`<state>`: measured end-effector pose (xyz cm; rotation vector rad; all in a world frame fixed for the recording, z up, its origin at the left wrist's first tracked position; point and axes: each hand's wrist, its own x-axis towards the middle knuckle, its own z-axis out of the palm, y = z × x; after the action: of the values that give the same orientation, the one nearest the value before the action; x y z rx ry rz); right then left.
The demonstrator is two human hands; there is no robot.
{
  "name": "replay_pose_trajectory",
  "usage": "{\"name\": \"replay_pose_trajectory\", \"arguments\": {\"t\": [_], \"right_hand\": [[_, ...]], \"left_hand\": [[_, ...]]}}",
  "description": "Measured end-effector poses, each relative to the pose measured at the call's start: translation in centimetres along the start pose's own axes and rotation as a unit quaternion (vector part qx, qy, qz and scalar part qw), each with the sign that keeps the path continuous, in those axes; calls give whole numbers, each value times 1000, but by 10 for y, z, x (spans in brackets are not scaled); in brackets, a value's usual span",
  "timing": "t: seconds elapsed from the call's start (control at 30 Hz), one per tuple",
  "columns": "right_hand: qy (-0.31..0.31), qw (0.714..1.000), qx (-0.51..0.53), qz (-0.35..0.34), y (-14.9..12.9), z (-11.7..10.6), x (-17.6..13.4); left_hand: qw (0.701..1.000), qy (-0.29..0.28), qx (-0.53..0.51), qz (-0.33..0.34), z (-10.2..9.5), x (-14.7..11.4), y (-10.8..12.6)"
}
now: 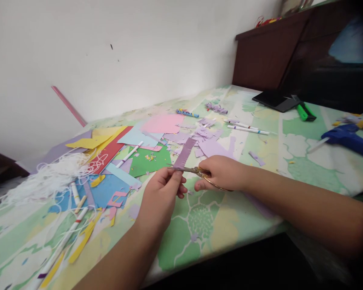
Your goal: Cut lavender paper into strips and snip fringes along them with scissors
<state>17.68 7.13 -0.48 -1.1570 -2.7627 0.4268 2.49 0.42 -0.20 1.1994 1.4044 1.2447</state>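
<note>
My left hand (163,191) pinches the near end of a purple paper strip (186,152) between thumb and fingers. Short slits run along one edge of the strip, which points away from me over the table. In my right hand (220,173) is a pair of small gold-handled scissors (196,171), fingers closed round the loops. Their blades lie across the strip just above my left thumb; I cannot tell whether the blades are fully closed. Lilac paper pieces (213,145), some fringed, lie just beyond the strip.
White string (48,177) is heaped at left by coloured paper sheets (149,159) and yellow scraps (86,237). White sticks (248,129) and curled paper rolls (216,108) lie farther back. A black tablet-like slab (275,100), green cutter (305,112) and blue glue gun (351,139) are at right.
</note>
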Motion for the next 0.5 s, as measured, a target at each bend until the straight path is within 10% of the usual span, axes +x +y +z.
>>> {"name": "replay_pose_trajectory", "arguments": {"t": [0.33, 0.5], "right_hand": [[-27, 981, 187, -55, 21, -4, 1], [53, 900, 430, -46, 17, -1, 6]], "left_hand": [[991, 66, -118, 20, -9, 10, 2], [987, -14, -155, -40, -10, 16, -3]]}}
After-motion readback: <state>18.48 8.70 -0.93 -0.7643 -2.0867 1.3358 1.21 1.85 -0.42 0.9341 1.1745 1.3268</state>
